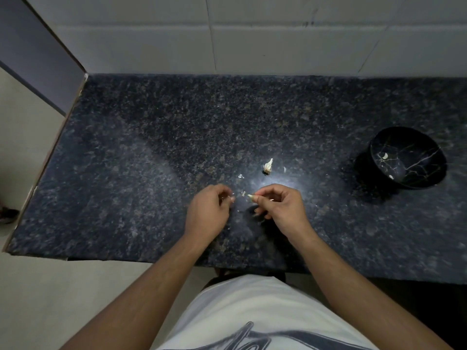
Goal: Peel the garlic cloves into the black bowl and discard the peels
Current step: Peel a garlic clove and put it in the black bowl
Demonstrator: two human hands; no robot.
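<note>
A dark speckled granite countertop runs the width of the view, backed by a wall of pale tiles; its left end stops at a raw edge beside a dark panel.

The person stands at the front edge, in a white shirt with a dark print, both bare forearms reaching over the counter.

A black bowl with thin pale veining sits towards the right end of the counter, about midway between front and back edges, well apart from the hands. Two small pale pieces, apparently peeled cloves, lie inside it.

The right hand is held over the counter near the front edge, about the middle of its length. Thumb and forefinger are clamped on a garlic clove, whose pale tip points out to the left; the other fingers are curled under.

The left hand is just beside it, not touching it. Its fingers are curled in with the tips drawn together; a pale fleck shows at the fingertips, but whether a peel is pinched there cannot be told.

An unpeeled garlic piece lies on the counter just behind the hands, its pointed end tilted back and to the right.

Small peel scraps are scattered on the counter around it and between the hands.
</note>
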